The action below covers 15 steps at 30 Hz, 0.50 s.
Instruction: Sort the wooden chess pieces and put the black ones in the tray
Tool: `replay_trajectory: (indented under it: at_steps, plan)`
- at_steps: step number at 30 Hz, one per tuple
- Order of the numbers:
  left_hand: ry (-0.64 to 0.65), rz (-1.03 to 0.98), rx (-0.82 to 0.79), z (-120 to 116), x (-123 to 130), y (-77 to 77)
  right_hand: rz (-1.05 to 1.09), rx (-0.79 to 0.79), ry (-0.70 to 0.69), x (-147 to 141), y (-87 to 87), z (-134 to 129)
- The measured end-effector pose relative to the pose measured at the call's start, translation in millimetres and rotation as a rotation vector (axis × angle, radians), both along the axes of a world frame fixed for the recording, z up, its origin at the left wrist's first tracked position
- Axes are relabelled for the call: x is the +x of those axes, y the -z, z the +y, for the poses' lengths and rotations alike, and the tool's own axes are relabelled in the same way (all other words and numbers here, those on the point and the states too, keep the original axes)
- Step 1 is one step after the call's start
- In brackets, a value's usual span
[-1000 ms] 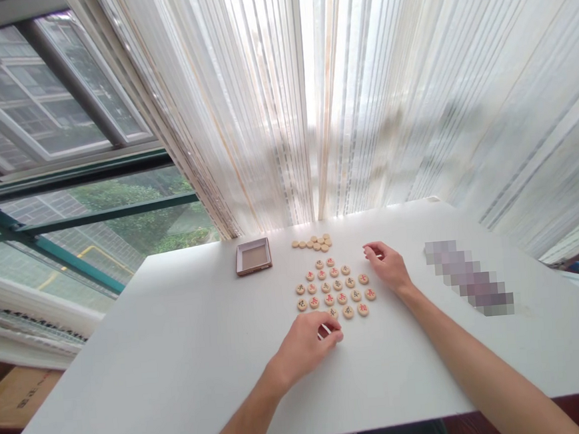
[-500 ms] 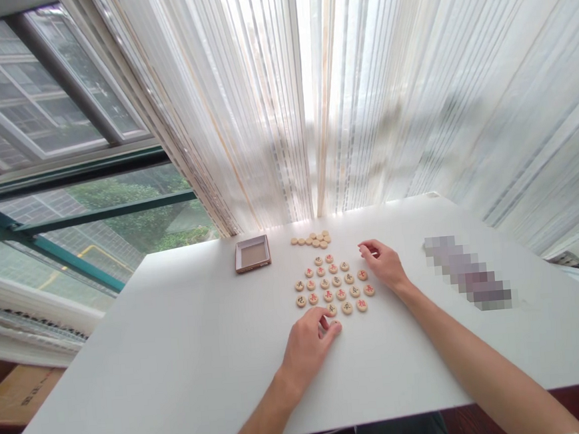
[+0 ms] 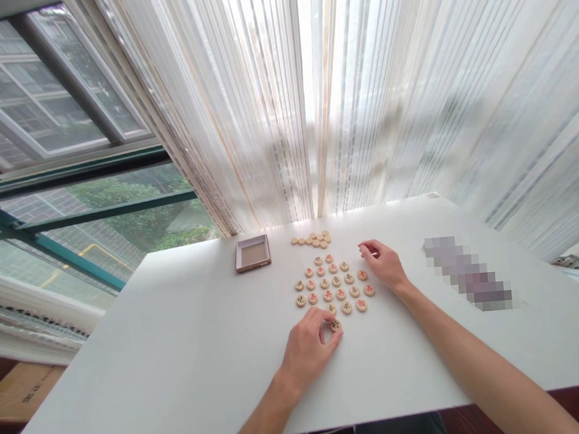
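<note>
A round wooden disc lies flat on the white table, nearer its near edge than its far one, black character upward; being round, it shows no long axis. The left hand holds it narrowly, thumb and forefinger at its rim. Just beyond are loose rows of face-up discs, marked in red or black; the fingers partly cover one in the nearest row. The right hand rests just right of the rows, fingers curled narrowly; whether it holds anything cannot be told. Blank-topped discs cluster by the far edge. Left of them, toward the far left corner, an open box shows its brown floor. Toward the right edge, a pixelated patch is unreadable. The picture cuts off both forearms.
</note>
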State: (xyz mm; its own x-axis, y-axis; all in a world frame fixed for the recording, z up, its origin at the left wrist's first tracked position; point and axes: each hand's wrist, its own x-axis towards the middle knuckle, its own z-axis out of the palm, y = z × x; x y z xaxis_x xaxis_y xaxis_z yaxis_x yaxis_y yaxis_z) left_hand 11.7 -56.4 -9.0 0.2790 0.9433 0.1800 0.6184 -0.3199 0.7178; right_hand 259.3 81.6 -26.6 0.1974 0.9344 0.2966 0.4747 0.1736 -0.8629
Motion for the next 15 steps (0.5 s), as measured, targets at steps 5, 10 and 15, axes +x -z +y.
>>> replay_trajectory:
  at_steps: [5, 10, 15]
  plan:
    - [0.006, 0.007, -0.009, -2.1, -0.4, 1.1, 0.007, 0.004, 0.003, -0.6, -0.1, -0.1]
    - [0.057, -0.064, -0.035, 7.3, -10.0, -15.1, 0.023, 0.015, 0.004, -1.1, -0.3, 0.3]
    - [0.042, -0.024, 0.066, 55.3, -27.9, -44.0, 0.048, 0.022, 0.007, -1.8, -1.3, -0.2]
